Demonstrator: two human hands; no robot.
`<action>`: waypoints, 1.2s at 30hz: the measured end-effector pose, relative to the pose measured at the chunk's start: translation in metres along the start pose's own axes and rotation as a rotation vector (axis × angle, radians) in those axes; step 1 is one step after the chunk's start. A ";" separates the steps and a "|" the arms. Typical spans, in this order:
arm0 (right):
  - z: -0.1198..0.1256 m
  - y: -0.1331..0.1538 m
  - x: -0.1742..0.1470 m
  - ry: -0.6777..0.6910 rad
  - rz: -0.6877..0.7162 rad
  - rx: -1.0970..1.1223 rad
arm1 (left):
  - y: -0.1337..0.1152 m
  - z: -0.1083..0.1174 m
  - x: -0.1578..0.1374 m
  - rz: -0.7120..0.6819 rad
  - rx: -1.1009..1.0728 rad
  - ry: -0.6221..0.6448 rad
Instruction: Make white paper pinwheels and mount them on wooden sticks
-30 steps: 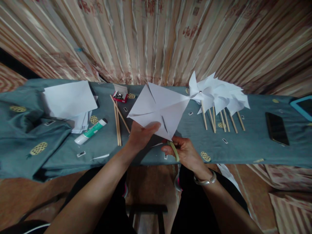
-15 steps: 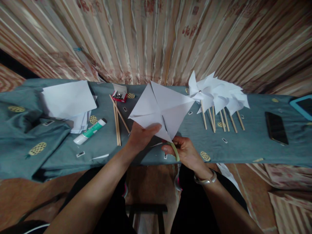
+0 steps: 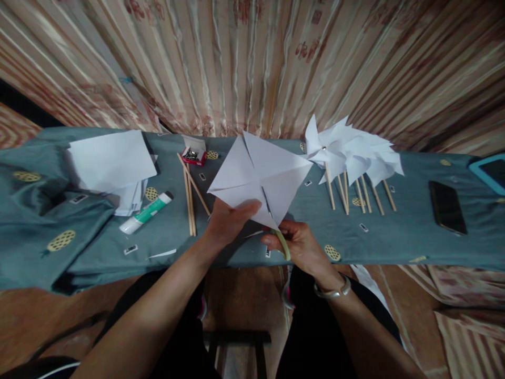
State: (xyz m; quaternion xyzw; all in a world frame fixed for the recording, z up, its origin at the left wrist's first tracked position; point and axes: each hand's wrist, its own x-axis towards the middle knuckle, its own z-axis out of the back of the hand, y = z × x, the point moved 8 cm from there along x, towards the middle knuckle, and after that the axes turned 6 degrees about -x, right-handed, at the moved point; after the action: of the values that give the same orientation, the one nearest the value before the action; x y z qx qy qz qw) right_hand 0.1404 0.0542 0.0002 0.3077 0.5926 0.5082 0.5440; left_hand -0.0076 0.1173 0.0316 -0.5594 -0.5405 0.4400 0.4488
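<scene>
Over the middle of the cloth-covered tabletop [image 3: 414, 245], the white paper square [image 3: 280, 168] is held corner-on. The left hand [image 3: 232, 223] pinches its near-left edge, thumb flat on top and fingers hidden beneath, apparently to brace the sheet against the blades. The right hand [image 3: 294, 242] is closed around the green handle of the scissors [image 3: 284, 247], whose blades lie along a slit at the near corner; that corner points towards the person, presumably so the scissors can enter straight. Slits also run in from the far and left corners.

To the left, a paper stack [image 3: 112, 160], a glue stick [image 3: 145, 213], wooden sticks [image 3: 190, 202] and an open red box [image 3: 194, 155] lie near one another, probably for easy reach. On the right, white pinwheels [image 3: 335, 150] overlap in a row, sticks pointing near, perhaps to save room.
</scene>
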 end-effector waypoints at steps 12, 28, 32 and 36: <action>0.002 0.008 0.000 -0.011 0.034 -0.030 | 0.001 -0.001 -0.001 -0.010 0.006 0.015; 0.001 0.011 0.001 -0.036 0.010 -0.009 | -0.001 -0.001 -0.001 -0.025 0.015 0.011; 0.001 0.005 0.002 -0.035 0.004 -0.001 | -0.002 -0.001 -0.001 -0.030 0.002 0.015; 0.000 0.001 0.000 0.002 0.001 -0.054 | 0.000 0.000 -0.001 -0.015 -0.030 0.011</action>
State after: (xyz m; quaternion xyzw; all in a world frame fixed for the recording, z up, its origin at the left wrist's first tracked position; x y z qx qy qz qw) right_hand 0.1397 0.0550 0.0014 0.2929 0.5792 0.5245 0.5510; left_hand -0.0075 0.1168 0.0316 -0.5644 -0.5488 0.4252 0.4466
